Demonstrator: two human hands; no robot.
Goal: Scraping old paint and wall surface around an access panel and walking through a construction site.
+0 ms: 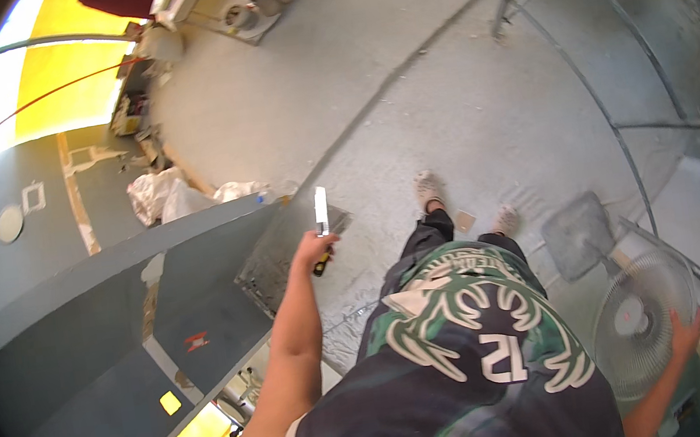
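Observation:
My left hand (312,248) is closed around a putty knife (321,208) with a black and yellow handle. Its blade points away from me and looks coated with white compound. Low on the right, my right hand (688,335) grips the outer rim of the wire cage of a standing fan (621,342). Some of its fingers are hidden by the cage. The fan's square grey base (578,234) rests on the floor beyond the cage.
Scaffold tubes (583,73) curve along the right side. A grey wall (213,316) with patched seams runs along the left. Plastic bags (166,197) lie by it, and a low platform (250,28) with buckets stands at the far left. The concrete floor (281,95) is dusty.

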